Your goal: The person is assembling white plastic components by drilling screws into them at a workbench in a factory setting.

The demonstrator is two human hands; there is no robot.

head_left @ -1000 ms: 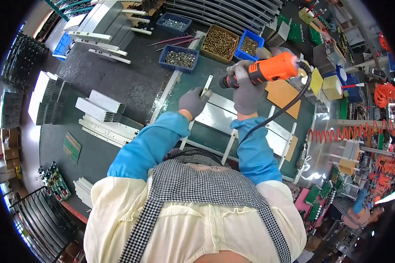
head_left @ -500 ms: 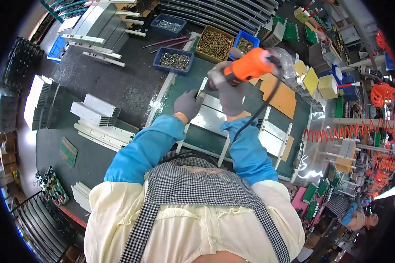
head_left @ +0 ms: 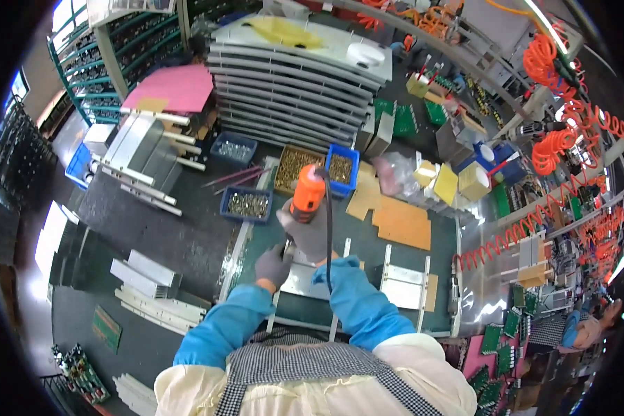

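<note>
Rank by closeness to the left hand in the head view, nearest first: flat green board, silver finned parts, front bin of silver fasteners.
From the left hand:
1. Front bin of silver fasteners, ahead, slightly left.
2. Silver finned parts, to the left.
3. Flat green board, farther left and lower in view.

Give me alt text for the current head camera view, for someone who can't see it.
A gloved right hand grips an orange corded power tool, its tip beside the gloved left hand, near silver metal panels and white rails on a green work surface. Bins of small metal parts and a stack of grey panels stand beyond.
</note>
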